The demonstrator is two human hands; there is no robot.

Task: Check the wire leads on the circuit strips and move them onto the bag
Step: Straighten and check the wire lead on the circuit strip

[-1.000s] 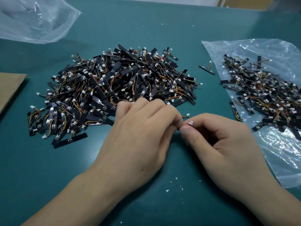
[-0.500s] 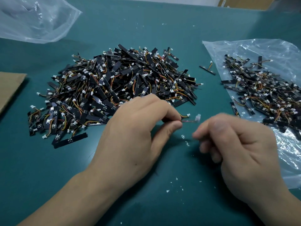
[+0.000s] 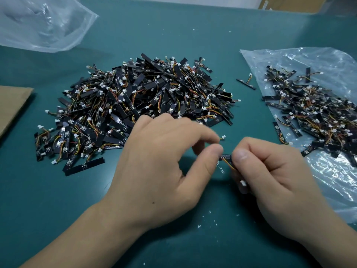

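1. Grips of left hand [image 3: 164,167] and right hand [image 3: 270,180] pinch one circuit strip [image 3: 226,157] between them above the desk [image 3: 58,200].
2. A large pile [image 3: 135,105] waits; a smaller batch [image 3: 318,117] already lies on the bag [image 3: 328,60].

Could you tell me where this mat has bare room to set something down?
Free: the mat beyond the strip pile; the near-left corner below it. Crowded: the pile, the right bag, and the gap between them, holding a stray strip.
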